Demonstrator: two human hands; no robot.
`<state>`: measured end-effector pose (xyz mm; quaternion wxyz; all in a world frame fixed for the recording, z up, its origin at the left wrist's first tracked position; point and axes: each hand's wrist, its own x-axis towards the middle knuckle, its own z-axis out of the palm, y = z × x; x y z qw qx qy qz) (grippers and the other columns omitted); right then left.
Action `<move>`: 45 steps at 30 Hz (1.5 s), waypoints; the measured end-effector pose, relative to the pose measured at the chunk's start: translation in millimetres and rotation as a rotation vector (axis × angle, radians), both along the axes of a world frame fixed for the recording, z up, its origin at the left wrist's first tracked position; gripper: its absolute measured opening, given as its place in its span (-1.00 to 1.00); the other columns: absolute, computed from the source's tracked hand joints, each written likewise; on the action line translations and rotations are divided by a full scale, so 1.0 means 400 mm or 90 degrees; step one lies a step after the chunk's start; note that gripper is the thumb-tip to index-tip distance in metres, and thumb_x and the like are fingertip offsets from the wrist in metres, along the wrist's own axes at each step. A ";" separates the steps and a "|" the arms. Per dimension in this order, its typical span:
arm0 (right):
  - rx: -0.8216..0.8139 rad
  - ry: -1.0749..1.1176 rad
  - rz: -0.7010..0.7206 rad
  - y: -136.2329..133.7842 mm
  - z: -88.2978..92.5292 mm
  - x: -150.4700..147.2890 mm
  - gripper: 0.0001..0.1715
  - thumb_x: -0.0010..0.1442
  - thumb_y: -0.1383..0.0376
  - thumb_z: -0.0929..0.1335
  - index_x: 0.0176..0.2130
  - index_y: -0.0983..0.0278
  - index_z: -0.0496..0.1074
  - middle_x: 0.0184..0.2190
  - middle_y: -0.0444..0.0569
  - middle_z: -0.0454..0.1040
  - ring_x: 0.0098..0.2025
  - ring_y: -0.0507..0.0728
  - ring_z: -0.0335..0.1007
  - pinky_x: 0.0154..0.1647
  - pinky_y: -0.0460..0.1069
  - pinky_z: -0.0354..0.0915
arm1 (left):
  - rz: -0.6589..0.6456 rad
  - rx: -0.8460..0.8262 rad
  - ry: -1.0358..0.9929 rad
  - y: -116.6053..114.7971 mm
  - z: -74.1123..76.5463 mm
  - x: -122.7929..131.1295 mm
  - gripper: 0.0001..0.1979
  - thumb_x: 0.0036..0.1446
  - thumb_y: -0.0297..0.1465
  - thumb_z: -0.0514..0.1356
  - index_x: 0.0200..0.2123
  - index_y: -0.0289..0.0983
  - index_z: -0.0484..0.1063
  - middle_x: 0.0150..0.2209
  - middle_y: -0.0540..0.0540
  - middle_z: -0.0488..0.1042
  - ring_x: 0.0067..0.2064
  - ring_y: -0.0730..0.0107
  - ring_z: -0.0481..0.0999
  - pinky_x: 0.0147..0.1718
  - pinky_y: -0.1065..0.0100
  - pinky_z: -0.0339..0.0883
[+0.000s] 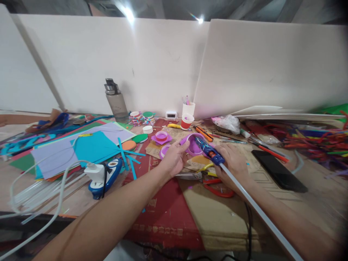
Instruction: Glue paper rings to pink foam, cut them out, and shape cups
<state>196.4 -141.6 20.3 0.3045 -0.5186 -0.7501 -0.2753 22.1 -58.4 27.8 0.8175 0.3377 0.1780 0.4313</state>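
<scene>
My left hand [176,159] is closed on the near left side of a purple ring-shaped piece [193,148], thumb on its rim. In my right hand [233,163] is a blue hot glue gun [208,149], its front end pointing into the ring. A long clear glue stick [252,197] sticks out of the gun's back toward me. Just left of my left hand lies another small purple ring [164,150]. Behind that is a purple piece with a red-banded round part [161,136]. Scissors with red handles [220,190] lie under my hands.
Coloured paper sheets [89,152], a blue power strip [107,177] and white cable are at left. A water bottle [116,99] stands at the back. To the right lie a black phone [278,170] and coloured strips [312,145]. A red-banded cup [187,122] stands behind the ring.
</scene>
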 end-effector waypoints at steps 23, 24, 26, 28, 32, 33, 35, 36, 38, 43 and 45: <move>-0.179 0.347 -0.106 -0.001 0.001 -0.010 -0.60 0.21 0.05 0.23 -0.20 0.29 0.43 -0.37 0.07 0.53 -0.26 0.26 0.45 -0.29 0.06 0.31 | 0.026 0.044 -0.061 0.013 -0.013 -0.016 -0.56 0.06 -0.49 0.26 0.03 -0.14 0.34 -0.29 0.03 0.51 -0.30 0.48 0.52 -0.05 0.11 0.41; -0.207 0.372 -0.105 0.000 0.004 -0.010 -0.57 0.21 0.03 0.23 -0.20 0.30 0.45 -0.37 0.07 0.55 -0.26 0.26 0.46 -0.28 0.06 0.31 | 0.022 0.044 -0.060 0.014 -0.016 -0.016 -0.58 0.06 -0.48 0.26 0.02 -0.15 0.35 -0.30 0.03 0.51 -0.30 0.46 0.52 -0.05 0.09 0.41; -0.241 0.403 -0.102 0.002 0.009 -0.008 -0.53 0.19 0.01 0.23 -0.21 0.32 0.46 -0.37 0.07 0.56 -0.27 0.25 0.47 -0.28 0.06 0.31 | 0.023 0.045 -0.058 0.016 -0.023 -0.014 -0.63 0.07 -0.44 0.26 -0.01 -0.19 0.37 -0.32 0.00 0.51 -0.29 0.42 0.52 -0.06 0.06 0.41; -0.254 0.395 -0.132 0.003 0.011 -0.008 -0.49 0.17 -0.02 0.23 -0.25 0.33 0.47 -0.42 0.08 0.56 -0.32 0.27 0.47 -0.33 0.05 0.29 | 0.028 0.046 -0.054 0.018 -0.024 -0.012 -0.66 0.07 -0.41 0.26 -0.05 -0.22 0.38 -0.32 -0.02 0.51 -0.28 0.40 0.53 -0.06 0.05 0.40; -0.267 0.363 -0.195 -0.001 0.011 -0.007 -0.47 0.16 -0.07 0.20 -0.37 0.30 0.46 -0.57 0.07 0.50 -0.43 0.29 0.44 -0.46 0.05 0.24 | 0.080 0.045 -0.050 0.021 -0.011 -0.011 -0.70 0.06 -0.45 0.26 -0.09 -0.23 0.39 -0.30 -0.01 0.51 -0.26 0.41 0.51 -0.05 0.04 0.40; -0.269 0.368 -0.190 -0.001 0.010 -0.007 -0.47 0.15 -0.07 0.21 -0.38 0.29 0.46 -0.59 0.06 0.49 -0.44 0.28 0.44 -0.46 0.05 0.24 | 0.097 0.038 -0.048 0.022 -0.008 -0.011 -0.71 0.06 -0.46 0.26 -0.11 -0.23 0.39 -0.31 0.00 0.50 -0.27 0.43 0.51 -0.05 0.03 0.40; -0.265 0.400 -0.149 -0.001 0.011 -0.006 -0.50 0.15 -0.07 0.23 -0.35 0.29 0.46 -0.54 0.04 0.51 -0.40 0.27 0.44 -0.41 0.05 0.26 | 0.121 0.022 -0.039 0.026 -0.005 -0.012 -0.76 0.08 -0.45 0.25 -0.14 -0.24 0.39 -0.31 0.00 0.49 -0.29 0.45 0.50 -0.06 0.03 0.40; -0.259 0.426 -0.118 0.000 0.012 -0.006 -0.52 0.14 -0.06 0.25 -0.32 0.28 0.46 -0.50 0.04 0.52 -0.37 0.25 0.45 -0.36 0.06 0.28 | 0.125 0.014 -0.033 0.028 -0.005 -0.012 -0.78 0.09 -0.44 0.24 -0.16 -0.25 0.39 -0.31 0.00 0.49 -0.29 0.45 0.49 -0.06 0.02 0.40; -0.250 0.476 -0.062 0.002 0.014 -0.004 -0.55 0.13 -0.03 0.28 -0.26 0.28 0.46 -0.43 0.01 0.54 -0.35 0.21 0.45 -0.31 0.05 0.30 | 0.122 0.002 -0.023 0.030 -0.007 -0.013 -0.84 0.10 -0.42 0.22 -0.20 -0.27 0.38 -0.30 -0.02 0.49 -0.27 0.43 0.49 -0.07 0.01 0.41; -0.256 0.503 -0.036 0.004 0.018 -0.003 -0.59 0.13 0.00 0.30 -0.28 0.27 0.48 -0.51 -0.05 0.50 -0.47 0.15 0.38 -0.40 0.02 0.28 | 0.092 0.016 0.003 0.023 -0.010 -0.010 -0.89 0.09 -0.42 0.23 -0.28 -0.30 0.39 -0.35 -0.01 0.48 -0.33 0.44 0.48 -0.10 0.02 0.43; -0.262 0.497 -0.026 0.004 0.017 -0.005 -0.60 0.13 0.01 0.30 -0.26 0.26 0.48 -0.45 -0.03 0.53 -0.42 0.17 0.40 -0.35 0.04 0.30 | 0.084 0.030 0.019 0.018 -0.009 -0.007 -0.86 0.06 -0.42 0.26 -0.28 -0.31 0.41 -0.35 -0.02 0.48 -0.36 0.47 0.47 -0.11 0.06 0.44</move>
